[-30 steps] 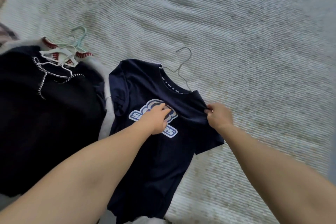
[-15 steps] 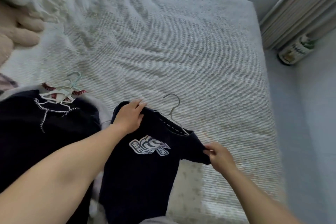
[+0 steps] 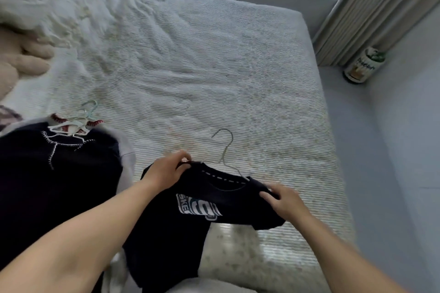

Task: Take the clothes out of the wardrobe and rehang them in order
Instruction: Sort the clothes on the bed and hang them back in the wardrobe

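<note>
A navy T-shirt [image 3: 181, 228] with a white and blue chest logo hangs over the near edge of the bed, on a thin wire hanger [image 3: 225, 150] whose hook points away from me. My left hand [image 3: 166, 171] grips the shirt's left shoulder beside the collar. My right hand [image 3: 285, 200] grips its right shoulder. To the left lies a pile of dark clothes [image 3: 47, 185] on white and pale blue hangers [image 3: 73, 123].
The bed [image 3: 214, 74] has a rumpled white textured cover. A beige plush toy [image 3: 21, 62] lies at the far left. A curtain [image 3: 371, 12] hangs at the right, with a labelled tub [image 3: 362, 66] on the grey floor below it.
My left hand went from the chest logo to the left shoulder. My right hand shifted its grip inward along the right shoulder. The shirt's upper part has been lifted and bunched, and my view has tilted up.
</note>
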